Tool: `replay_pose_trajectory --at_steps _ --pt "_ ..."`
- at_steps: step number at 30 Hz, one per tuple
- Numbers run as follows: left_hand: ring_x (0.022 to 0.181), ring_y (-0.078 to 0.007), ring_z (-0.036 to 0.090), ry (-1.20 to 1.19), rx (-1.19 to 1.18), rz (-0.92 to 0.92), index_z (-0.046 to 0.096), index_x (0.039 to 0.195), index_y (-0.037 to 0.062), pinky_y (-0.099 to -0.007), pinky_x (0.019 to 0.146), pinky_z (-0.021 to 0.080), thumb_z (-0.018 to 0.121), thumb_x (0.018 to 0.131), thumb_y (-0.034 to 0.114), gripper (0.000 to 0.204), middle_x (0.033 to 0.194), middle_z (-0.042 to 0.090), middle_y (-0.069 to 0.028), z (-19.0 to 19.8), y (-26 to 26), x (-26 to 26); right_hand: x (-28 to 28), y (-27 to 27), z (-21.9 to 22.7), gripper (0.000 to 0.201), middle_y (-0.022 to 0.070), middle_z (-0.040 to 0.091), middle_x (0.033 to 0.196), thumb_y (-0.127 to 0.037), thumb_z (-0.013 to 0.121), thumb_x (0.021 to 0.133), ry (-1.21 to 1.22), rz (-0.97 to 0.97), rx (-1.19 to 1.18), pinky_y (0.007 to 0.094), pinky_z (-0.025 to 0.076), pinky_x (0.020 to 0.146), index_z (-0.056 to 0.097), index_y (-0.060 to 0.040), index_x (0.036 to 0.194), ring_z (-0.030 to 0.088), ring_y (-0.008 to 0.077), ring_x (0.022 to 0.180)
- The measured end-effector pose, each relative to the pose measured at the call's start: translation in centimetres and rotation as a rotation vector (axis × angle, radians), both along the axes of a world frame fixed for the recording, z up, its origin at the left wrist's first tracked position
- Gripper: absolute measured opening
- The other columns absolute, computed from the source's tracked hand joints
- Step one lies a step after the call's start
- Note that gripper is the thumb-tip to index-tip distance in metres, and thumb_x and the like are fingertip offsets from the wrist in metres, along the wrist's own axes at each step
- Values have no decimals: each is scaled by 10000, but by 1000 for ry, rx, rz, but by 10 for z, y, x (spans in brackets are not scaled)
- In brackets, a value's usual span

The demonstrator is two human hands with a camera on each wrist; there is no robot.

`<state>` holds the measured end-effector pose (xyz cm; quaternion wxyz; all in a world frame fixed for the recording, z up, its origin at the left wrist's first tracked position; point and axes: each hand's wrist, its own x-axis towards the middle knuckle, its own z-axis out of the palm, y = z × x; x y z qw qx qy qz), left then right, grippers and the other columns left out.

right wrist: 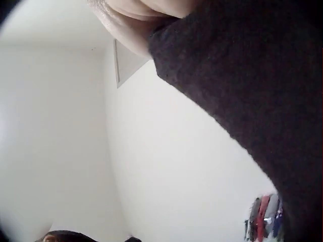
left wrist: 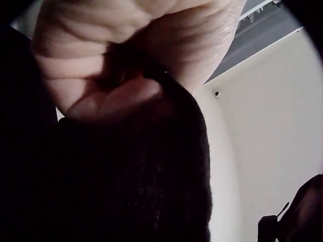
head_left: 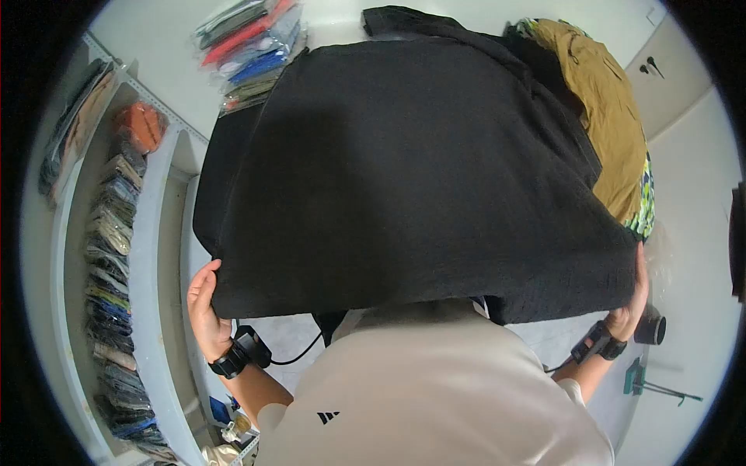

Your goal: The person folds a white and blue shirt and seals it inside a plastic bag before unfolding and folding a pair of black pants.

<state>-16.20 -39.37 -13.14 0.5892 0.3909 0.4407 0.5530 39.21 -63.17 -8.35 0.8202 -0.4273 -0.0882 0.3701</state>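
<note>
A wide black garment (head_left: 404,171) is spread out in front of me, its near hem stretched between both hands. At the hem's left corner, my left hand (head_left: 206,314) grips the cloth; the left wrist view shows fingers (left wrist: 86,96) curled round a fold of it. My right hand (head_left: 628,307) holds the right corner, with most of its fingers hidden behind or under the fabric. In the right wrist view the black cloth (right wrist: 237,91) hangs from that hand at the top. The garment's far part lies bunched toward the upper right, a sleeve-like strip (head_left: 420,21) trailing there.
Bagged folded clothes (head_left: 252,54) are stacked at the far left. A mustard garment (head_left: 602,116) lies heaped at the far right over patterned cloth. Left of me, a white shelf (head_left: 148,256) holds packed clothes. A dark cup-shaped object (head_left: 651,330) is near my right wrist.
</note>
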Motion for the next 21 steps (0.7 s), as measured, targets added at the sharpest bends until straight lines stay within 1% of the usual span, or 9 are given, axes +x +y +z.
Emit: replay_pose_trajectory --at_steps 4,7,8,11,13,15,17,20,21 --pt "823 -187 639 -94 16 2 598 1015 -26 -268 721 523 533 892 121 202 967 646 -130 3 5 1 11 8 5 302 186 627 1041 -179 441 942 80 65 28 367 561 722 569 50 1092 655 272 857" --pt "835 -198 637 -316 48 -35 587 1021 -33 -284 719 535 500 913 131 215 983 637 -138 1 34 -3 18 16 7 1139 209 458 1288 -784 516 626 -1436 -39 -383 365 306 1020 343 114 1306 430 275 1208" --pt "852 -206 634 -491 46 -103 579 1032 -37 -295 723 540 480 926 139 228 997 631 -146 2 50 -3 30 34 4 422 174 537 1206 -205 481 923 -743 -158 -290 306 448 921 463 98 1217 550 221 1079" --pt "1013 -266 584 -675 86 -395 526 952 -24 -317 851 499 456 943 192 228 1051 603 -208 4 109 15 110 88 -5 468 173 498 1253 -164 514 889 -265 73 -74 289 438 918 412 97 1263 527 218 1100" --pt "1092 -315 540 -463 -26 -236 497 915 -4 -318 900 469 466 938 209 217 1098 573 -248 34 135 55 45 125 32 385 160 545 1191 -105 483 887 -1513 -22 -335 319 453 906 456 79 1224 550 216 1062" --pt "1149 -354 491 -392 -58 -237 465 988 -21 -315 911 460 466 934 203 231 1175 512 -290 26 177 74 69 166 22 309 148 581 1121 -86 431 911 -1586 7 -243 342 446 918 492 70 1171 557 202 1036" --pt "1130 -368 500 -349 -34 -258 405 1082 -48 -327 909 461 457 933 181 278 1222 459 -314 7 216 86 79 208 9 328 149 583 1109 -172 448 920 -957 369 -10 357 404 962 508 57 1147 531 221 1080" --pt "1125 -337 505 -147 -209 -175 256 1297 -73 -338 918 449 442 934 156 469 1228 460 -278 -6 234 108 198 276 -91 376 164 580 1105 -233 489 907 -82 436 -155 354 386 976 503 53 1150 517 248 1086" --pt "1125 -337 505 -144 -215 -191 256 1297 -73 -338 918 449 442 934 156 469 1228 460 -278 -5 230 110 186 278 -90 365 140 589 1078 -245 496 906 7 175 -389 357 406 935 508 24 1151 528 261 1044"
